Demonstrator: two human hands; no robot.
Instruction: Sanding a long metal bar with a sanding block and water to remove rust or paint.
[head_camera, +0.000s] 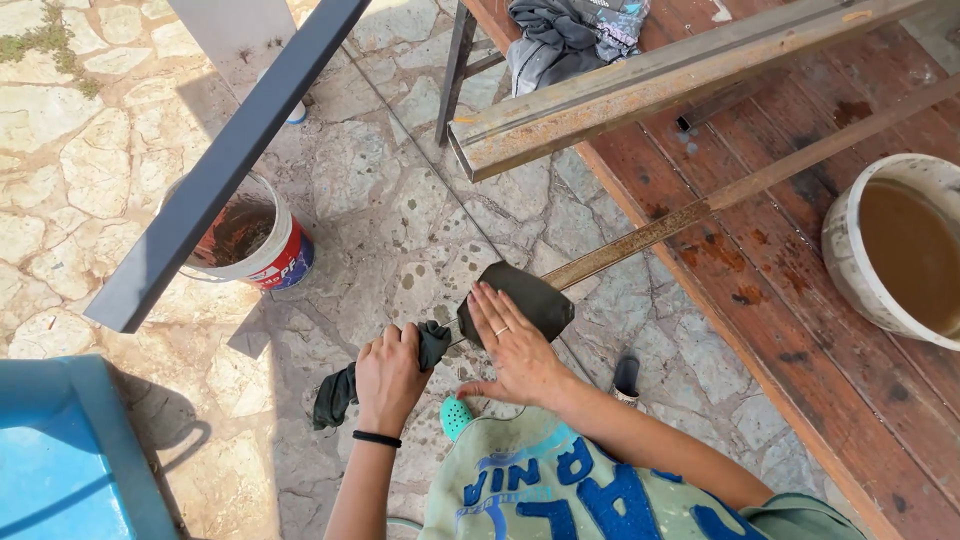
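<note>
A long rusty metal bar (700, 205) lies on the red-brown wooden table (800, 320) and sticks out over the stone floor toward me. A dark cloth (530, 295) is wrapped over its near end. My right hand (510, 345) lies flat on that cloth, fingers spread, pressing it against the bar. My left hand (388, 375), with a black band at the wrist, is closed around the cloth's other end (335, 395), which hangs down to the left.
A thicker rusty beam (620, 95) and a dark grey painted beam (225, 160) cross above. A white bucket (250, 240) stands on the stone floor, a bowl of brown liquid (900, 250) on the table, a blue container (70, 450) at lower left.
</note>
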